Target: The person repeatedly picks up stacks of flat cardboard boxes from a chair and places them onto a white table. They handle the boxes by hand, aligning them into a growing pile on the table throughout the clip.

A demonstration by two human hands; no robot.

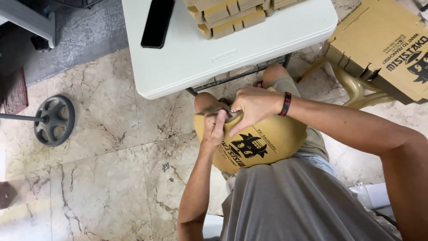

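Two hands working | my left hand and right hand are both gripping the brown cardboard piece on my lap, bending it | folded boxes are sitting at the white table edge, this one is only partly folded

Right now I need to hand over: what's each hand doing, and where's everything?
Left hand: pinching the upper-left edge of the curved cardboard piece on the lap.
Right hand: pressing down on the same edge, grip closed on it.
White table: holds a stack of folded boxes and a dark phone.
Flat cardboard sheets lie on a chair at right.
Done: several boxes stacked. Left: this piece is unfinished.
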